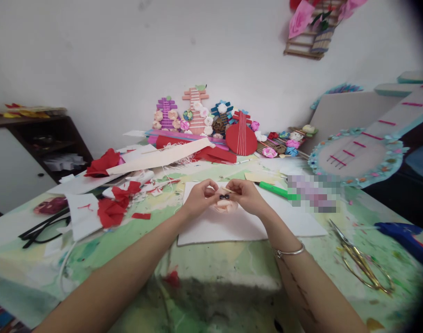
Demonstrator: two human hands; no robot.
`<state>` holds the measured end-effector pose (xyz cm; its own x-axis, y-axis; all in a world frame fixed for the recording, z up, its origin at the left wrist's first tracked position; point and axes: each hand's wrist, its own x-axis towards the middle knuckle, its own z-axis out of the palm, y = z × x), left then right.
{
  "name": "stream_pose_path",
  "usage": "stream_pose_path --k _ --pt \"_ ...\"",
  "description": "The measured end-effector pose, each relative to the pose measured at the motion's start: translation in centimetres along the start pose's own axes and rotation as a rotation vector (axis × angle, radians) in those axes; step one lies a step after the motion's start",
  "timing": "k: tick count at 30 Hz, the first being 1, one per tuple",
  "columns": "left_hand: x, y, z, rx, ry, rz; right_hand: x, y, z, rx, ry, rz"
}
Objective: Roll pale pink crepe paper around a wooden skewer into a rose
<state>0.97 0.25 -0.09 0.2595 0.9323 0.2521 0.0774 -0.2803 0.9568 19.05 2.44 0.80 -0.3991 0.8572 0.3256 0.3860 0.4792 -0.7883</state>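
A pale peach crepe-paper flower (224,207) is held up over the white board (204,231), between my two hands. My left hand (202,196) pinches its left side, fingers curled in. From the right, my right hand (246,195) grips the top edge, where a small peach strip (226,190) shows by the fingers. My thumbs come together at the flower's upper part, and two dark round spots show at their tips. My fingers hide part of the flower. A bracelet sits on my right wrist.
Gold-handled scissors (362,264) and a blue glue gun (405,236) lie at right. A green utility knife (278,190) rests on the board. Red paper scraps (112,210) and glasses (45,231) are at left. Paper-flowered model instruments, including a red one (241,134), line the wall.
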Motion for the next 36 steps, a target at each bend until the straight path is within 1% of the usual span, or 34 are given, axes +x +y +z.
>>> stream_pose_path --k 3,6,14,22,24,26,27,30,32,33,34,36 --pt "0.1 0.0 -0.2 -0.095 -0.073 -0.065 0.1 0.2 0.1 -0.024 0.030 0.003" --pt "0.2 0.0 -0.4 -0.140 -0.102 -0.095 0.1 0.2 0.1 -0.023 0.064 0.009" --pt "0.4 -0.5 -0.4 -0.205 -0.106 -0.136 0.0 -0.1 0.1 -0.053 0.046 -0.019" --pt "0.2 -0.1 -0.4 -0.114 -0.082 -0.120 -0.1 -0.5 0.0 -0.162 0.009 -0.038" --pt "0.2 0.0 -0.5 -0.106 -0.080 -0.122 -0.2 -0.8 -0.2 -0.186 0.019 -0.054" --pt "0.2 0.2 -0.5 -0.089 -0.075 -0.122 -0.2 -1.2 -0.5 -0.169 0.082 -0.100" --pt "0.1 0.2 -0.6 -0.079 -0.072 -0.116 -0.3 -1.3 -0.8 -0.150 0.143 -0.139" --pt "0.2 0.2 -0.7 -0.071 -0.046 -0.091 -0.4 -1.5 -1.6 -0.128 0.418 -0.270" --pt "0.2 0.1 -0.7 -0.089 -0.029 -0.091 -0.5 -1.4 -2.1 -0.072 0.573 -0.273" --pt "0.3 0.0 -0.7 -0.098 -0.021 -0.096 -0.5 -1.3 -2.2 -0.007 0.619 -0.250" --pt "0.3 -0.1 -0.8 -0.103 -0.012 -0.106 -0.6 -1.2 -2.4 0.076 0.639 -0.224" --pt "0.3 -0.3 -0.8 -0.110 0.004 -0.133 -0.6 -1.2 -2.6 0.254 0.621 -0.202"
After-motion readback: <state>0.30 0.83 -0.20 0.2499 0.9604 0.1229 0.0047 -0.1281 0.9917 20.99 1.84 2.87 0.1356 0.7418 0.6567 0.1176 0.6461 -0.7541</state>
